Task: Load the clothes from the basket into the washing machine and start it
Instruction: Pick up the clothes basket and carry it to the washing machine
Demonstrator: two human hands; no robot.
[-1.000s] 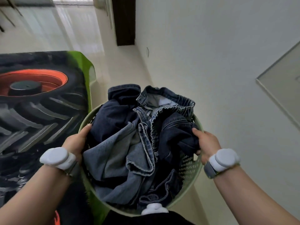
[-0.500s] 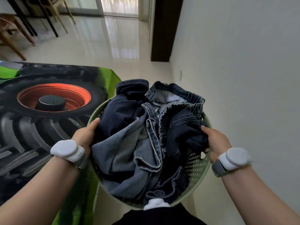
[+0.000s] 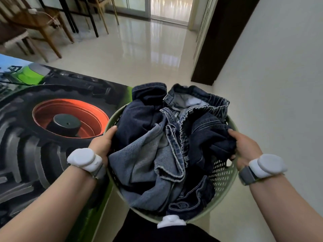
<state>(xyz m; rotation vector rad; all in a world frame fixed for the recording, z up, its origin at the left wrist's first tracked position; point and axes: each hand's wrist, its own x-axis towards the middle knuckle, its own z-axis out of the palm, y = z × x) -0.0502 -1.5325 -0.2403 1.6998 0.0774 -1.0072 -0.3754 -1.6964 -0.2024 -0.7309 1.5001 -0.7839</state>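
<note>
A round pale green laundry basket [image 3: 225, 180] with a perforated wall hangs in front of my body, carried off the floor. It is heaped with denim clothes [image 3: 167, 145], dark blue jeans on top and a lighter grey-blue piece lower left. My left hand [image 3: 103, 144] grips the basket's left rim, thumb over the edge against the cloth. My right hand [image 3: 244, 147] grips the right rim, fingers partly under dark denim. Both wrists wear white sensor bands. No washing machine is in view.
A rug [image 3: 52, 137] printed with a tractor tyre and orange hub covers the floor on the left. Glossy cream tiles [image 3: 139, 55] stretch ahead to a glass door. Wooden chairs [image 3: 38, 27] and table legs stand far left. A white wall [image 3: 279, 84] and dark door frame [image 3: 218, 41] run along the right.
The view has tilted up and swung, bringing the chairs, glass door and more floor into sight. Both hands keep the same grip on the basket rim.
</note>
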